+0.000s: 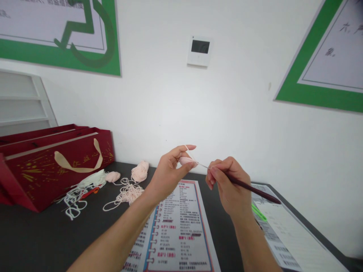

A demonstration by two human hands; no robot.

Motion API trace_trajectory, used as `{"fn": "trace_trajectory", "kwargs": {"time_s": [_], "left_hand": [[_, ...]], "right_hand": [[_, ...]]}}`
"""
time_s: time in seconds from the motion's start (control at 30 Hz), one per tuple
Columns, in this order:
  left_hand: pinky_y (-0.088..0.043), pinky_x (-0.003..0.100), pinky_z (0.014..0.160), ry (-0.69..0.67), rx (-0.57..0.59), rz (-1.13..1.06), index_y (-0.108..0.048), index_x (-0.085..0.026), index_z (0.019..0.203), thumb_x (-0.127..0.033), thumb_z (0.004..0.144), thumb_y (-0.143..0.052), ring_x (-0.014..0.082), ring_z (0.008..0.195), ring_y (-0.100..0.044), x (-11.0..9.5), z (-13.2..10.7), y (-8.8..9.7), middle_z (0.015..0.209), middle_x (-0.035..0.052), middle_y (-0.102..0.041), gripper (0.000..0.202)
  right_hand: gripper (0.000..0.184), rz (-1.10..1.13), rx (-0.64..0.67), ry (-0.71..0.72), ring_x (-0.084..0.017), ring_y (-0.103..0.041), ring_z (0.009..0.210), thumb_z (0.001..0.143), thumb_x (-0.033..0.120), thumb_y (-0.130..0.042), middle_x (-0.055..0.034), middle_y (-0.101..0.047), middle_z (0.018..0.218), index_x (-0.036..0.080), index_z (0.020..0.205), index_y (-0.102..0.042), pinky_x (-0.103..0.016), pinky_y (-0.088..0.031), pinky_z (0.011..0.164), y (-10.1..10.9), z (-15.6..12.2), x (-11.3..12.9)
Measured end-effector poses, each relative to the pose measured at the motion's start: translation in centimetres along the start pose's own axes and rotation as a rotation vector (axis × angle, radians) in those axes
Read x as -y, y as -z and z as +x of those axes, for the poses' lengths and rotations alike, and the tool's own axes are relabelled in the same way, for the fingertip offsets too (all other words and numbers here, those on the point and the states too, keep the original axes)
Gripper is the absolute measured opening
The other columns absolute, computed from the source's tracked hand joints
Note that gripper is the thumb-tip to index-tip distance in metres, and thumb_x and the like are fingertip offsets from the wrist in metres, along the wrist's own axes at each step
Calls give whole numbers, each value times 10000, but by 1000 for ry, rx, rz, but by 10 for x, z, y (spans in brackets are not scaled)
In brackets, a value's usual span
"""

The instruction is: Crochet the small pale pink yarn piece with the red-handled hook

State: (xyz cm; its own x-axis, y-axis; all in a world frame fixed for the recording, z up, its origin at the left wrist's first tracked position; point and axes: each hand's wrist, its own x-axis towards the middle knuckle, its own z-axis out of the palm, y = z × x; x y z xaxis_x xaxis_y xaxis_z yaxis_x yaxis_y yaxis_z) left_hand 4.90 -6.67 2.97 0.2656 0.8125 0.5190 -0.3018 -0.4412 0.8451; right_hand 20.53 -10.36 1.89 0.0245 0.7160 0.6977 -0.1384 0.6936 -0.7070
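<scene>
My left hand pinches a small pale pink crochet piece between thumb and fingers, with a strand of yarn running up over the raised index finger. In my right hand is a crochet hook with a dark red-brown handle, held like a pen. Its thin metal shaft reaches left to the edge of the piece; whether the tip sits inside a stitch is too small to tell. Below both hands lies a printed pattern sheet with red headings. Loose pink yarn is heaped left of my left forearm.
Dark red gift bags stand on the black table at the left, against the wall. Near them lie white yarn, a small pink ball and a pink yarn ball. Papers and a bright green item are at the right.
</scene>
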Motion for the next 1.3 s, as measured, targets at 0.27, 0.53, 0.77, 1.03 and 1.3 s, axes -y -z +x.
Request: {"fn": "trace_trajectory", "kwargs": {"time_s": [0.27, 0.53, 0.77, 1.03, 1.3], "left_hand": [[-410, 305, 855, -59, -82, 70, -620, -180, 1116, -204, 804, -684, 107, 726, -519, 4, -1, -4, 744, -36, -559, 319], [-421, 339, 923, -130, -120, 165, -627, -186, 1109, -214, 827, -659, 137, 795, -576, 8, -4, -6, 748, -23, -596, 285], [-442, 332, 894, -175, -141, 247, -648, -195, 1124, -147, 814, -631, 134, 738, -584, 11, -11, -17, 729, -29, -631, 315], [-434, 273, 782, 160, 22, -217, -641, -175, 1145, -206, 750, -736, 97, 704, -565, 6, -2, -10, 707, -40, -618, 407], [-421, 299, 854, 96, -93, -120, -640, -160, 1138, -182, 776, -688, 101, 689, -543, 10, -1, -10, 665, -55, -572, 366]], "right_hand": [[177, -180, -67, 59, -106, -487, 530, 906, 151, -546, 56, -521, 603, 220, 748, -506, -259, -359, 479, -8, -4, 3], [194, -440, -120, 114, -95, -477, 528, 917, 168, -522, 63, -498, 619, 230, 750, -447, -247, -368, 493, -18, -12, 7], [141, -748, -116, 346, -98, -575, 634, 894, 98, -533, 21, -614, 785, 235, 878, -500, -225, -447, 567, -21, -15, -8], [226, -785, 222, 680, -135, -567, 698, 855, 28, -547, -18, -602, 819, 231, 953, -532, -244, -473, 558, 10, 8, -16], [201, -1073, 116, 765, -178, -503, 716, 866, 16, -523, -76, -591, 832, 177, 987, -514, -300, -473, 575, -6, 0, -31]]}}
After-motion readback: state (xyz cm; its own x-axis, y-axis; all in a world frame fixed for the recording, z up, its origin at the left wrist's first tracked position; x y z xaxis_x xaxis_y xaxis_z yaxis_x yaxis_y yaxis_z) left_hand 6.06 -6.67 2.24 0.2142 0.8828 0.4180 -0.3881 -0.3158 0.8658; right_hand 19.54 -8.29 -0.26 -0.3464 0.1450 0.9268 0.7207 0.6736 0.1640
